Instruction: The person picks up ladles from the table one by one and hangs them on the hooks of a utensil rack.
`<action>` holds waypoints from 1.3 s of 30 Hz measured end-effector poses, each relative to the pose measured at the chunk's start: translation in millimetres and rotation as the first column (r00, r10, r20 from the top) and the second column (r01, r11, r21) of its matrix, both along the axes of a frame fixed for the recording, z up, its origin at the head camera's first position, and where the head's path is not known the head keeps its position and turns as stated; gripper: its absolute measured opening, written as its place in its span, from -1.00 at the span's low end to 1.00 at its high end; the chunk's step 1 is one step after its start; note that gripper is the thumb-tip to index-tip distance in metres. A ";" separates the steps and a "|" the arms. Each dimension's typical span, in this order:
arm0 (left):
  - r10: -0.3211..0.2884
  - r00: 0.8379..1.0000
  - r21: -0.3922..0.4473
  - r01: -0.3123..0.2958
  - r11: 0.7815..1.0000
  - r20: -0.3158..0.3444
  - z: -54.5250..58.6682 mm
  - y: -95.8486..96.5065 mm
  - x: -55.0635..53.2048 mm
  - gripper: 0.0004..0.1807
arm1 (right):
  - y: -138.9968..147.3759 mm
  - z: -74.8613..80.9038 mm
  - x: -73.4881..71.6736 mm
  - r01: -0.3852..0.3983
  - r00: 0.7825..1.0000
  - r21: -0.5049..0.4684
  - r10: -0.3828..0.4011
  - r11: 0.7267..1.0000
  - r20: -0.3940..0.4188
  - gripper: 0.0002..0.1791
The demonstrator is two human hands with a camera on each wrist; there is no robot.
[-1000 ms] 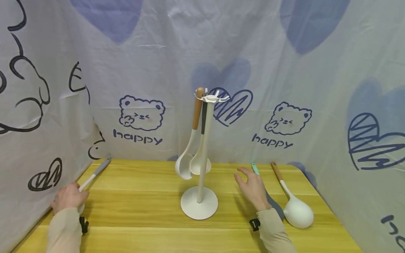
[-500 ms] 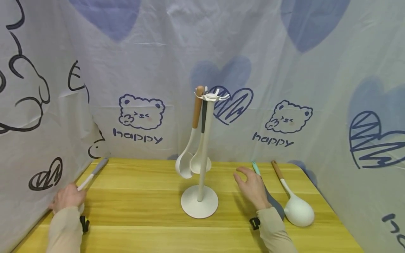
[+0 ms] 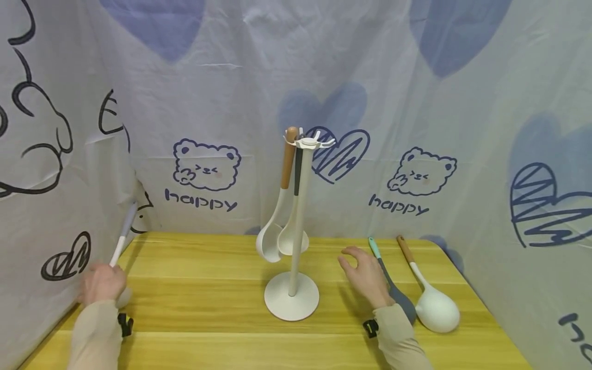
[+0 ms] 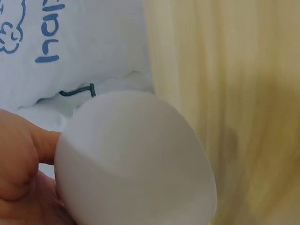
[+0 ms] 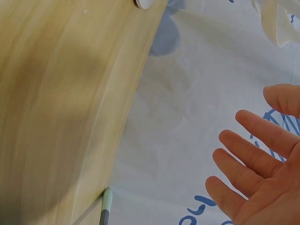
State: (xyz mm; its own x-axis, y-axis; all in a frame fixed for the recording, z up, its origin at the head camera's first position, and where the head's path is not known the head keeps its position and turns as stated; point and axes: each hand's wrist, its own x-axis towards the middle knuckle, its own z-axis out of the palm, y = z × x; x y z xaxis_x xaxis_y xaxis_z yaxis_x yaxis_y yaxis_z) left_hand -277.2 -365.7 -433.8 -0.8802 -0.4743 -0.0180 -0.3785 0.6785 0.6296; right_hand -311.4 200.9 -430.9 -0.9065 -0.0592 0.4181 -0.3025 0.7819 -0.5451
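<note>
At the table's left edge my left hand (image 3: 103, 284) grips the white shaft of a ladle (image 3: 119, 251) with a grey handle. Its handle end points up and away, against the hanging cloth. In the left wrist view the rounded white bowl of the ladle (image 4: 133, 161) fills the middle and hides part of the fingers. My right hand (image 3: 366, 276) hovers over the table with nothing in it, fingers relaxed and spread in the right wrist view. Just right of it lies a dark grey utensil (image 3: 401, 299) with a mint handle tip, partly covered by the sleeve.
A white utensil stand (image 3: 294, 257) rises mid-table. From its hooks hang a wooden-handled ladle (image 3: 268, 244) and a dark-handled spoon (image 3: 288, 239). Another wooden-handled ladle (image 3: 437, 310) lies at the right. Printed cloth (image 3: 259, 77) surrounds the wooden table (image 3: 199, 308) at back and sides.
The ladle in my left hand has tilted up, its grey handle swinging off the table toward the upper left. My right hand has shifted only slightly left.
</note>
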 end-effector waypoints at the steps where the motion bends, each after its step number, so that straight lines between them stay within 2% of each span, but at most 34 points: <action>1: -0.001 1.000 0.002 0.001 1.000 -0.004 1.0 1.7 -0.4 -0.31 | 0.0 -0.2 -0.1 -0.001 1.000 0.000 0.001 1.000 0.000 -0.59; 12: -0.025 0.998 -0.003 0.025 1.000 -0.050 5.9 9.7 0.0 -0.37 | -1.0 -1.6 -0.8 -0.003 1.000 0.008 0.003 1.000 0.008 -0.60; 25: -0.036 0.991 0.094 0.048 0.994 -0.127 10.6 18.4 -4.7 -0.44 | -3.5 -1.8 -1.1 -0.029 1.000 -0.015 0.029 0.999 0.004 -0.61; 29: -0.051 0.982 0.090 0.068 0.994 -0.180 11.7 22.7 -8.0 -0.47 | -4.4 -2.1 -1.3 -0.028 1.000 -0.016 0.028 0.999 0.014 -0.59; 35: -0.079 0.959 0.078 0.103 0.992 -0.274 13.9 33.2 -14.7 -0.49 | -8.6 -3.3 -2.2 -0.028 1.000 -0.008 0.028 1.000 0.000 -0.61; 39: -0.082 0.942 0.059 0.107 0.992 -0.325 14.8 41.6 -14.6 -0.52 | -10.7 -4.3 -1.3 -0.038 0.999 -0.015 0.038 0.999 0.003 -0.60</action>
State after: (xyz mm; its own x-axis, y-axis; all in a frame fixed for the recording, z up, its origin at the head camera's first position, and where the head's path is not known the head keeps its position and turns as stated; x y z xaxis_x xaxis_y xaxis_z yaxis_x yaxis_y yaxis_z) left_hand -291.8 -324.1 -419.0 -0.8858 -0.3966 0.2411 -0.0838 0.6477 0.7573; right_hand -312.8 190.1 -435.3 -0.9051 -0.0874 0.4162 -0.3302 0.7613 -0.5580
